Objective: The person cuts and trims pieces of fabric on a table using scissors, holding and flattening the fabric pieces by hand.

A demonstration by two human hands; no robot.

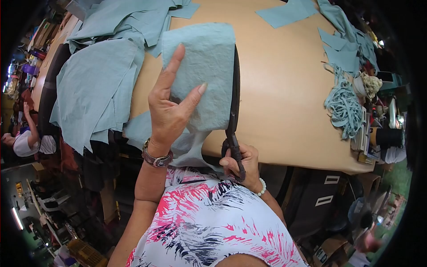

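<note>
My left hand (170,104) grips a light teal fabric piece (209,66), its index finger and thumb lying on top. The other fingers are hidden, seemingly under the cloth. My right hand (244,165) is closed around the handles of dark scissors (233,138). Their long blades point away from me along the right edge of the cloth, partly covered by it. More teal cloth (184,147) hangs below the held piece, over the table's near edge.
The tan table (284,98) carries stacked teal panels (95,89) at left and more cloth (129,20) behind. On the right lie tangled fabric strips (343,107) and offcuts (340,53). Dark drawers (311,200) stand below. Another person (29,138) is at far left.
</note>
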